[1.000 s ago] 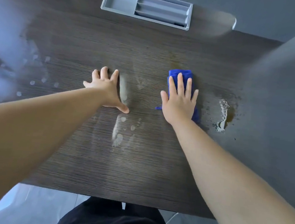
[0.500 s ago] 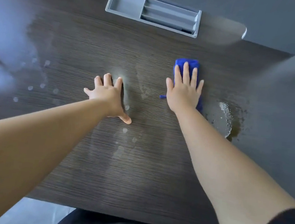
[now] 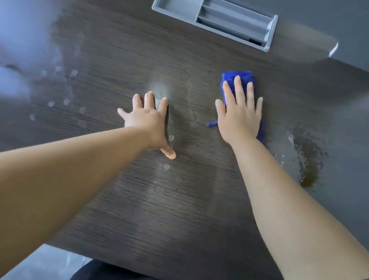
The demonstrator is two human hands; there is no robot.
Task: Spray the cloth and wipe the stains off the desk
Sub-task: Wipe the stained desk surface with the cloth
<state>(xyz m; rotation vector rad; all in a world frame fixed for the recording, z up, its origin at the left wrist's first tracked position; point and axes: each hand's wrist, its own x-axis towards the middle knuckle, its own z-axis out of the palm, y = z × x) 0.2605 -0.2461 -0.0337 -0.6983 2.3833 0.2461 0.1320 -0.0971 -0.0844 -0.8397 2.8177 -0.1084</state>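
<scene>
Right hand (image 3: 238, 120) flat, fingers straight, pressing blue cloth (image 3: 244, 74) farther up desk (image 3: 173, 206); left hand (image 3: 146, 121) still splayed open (brown stain (image 3: 310, 173) remains at right)

cloth (image 3: 240, 76): mostly hidden under right hand (image 3: 240, 120), only far end showing
desk (image 3: 172, 217): left part washed out, seemingly glare; edges cut off
tray (image 3: 209, 28): top corner cut off; dark bit (image 3: 254, 41) inside too small to tell

Open bench (image 3: 172, 217) strip between left hand (image 3: 146, 123) and right hand (image 3: 240, 118), more bare wood toward front edge. Grey tray (image 3: 182, 0) blocks back, grey panel (image 3: 362, 137) close on right.
</scene>
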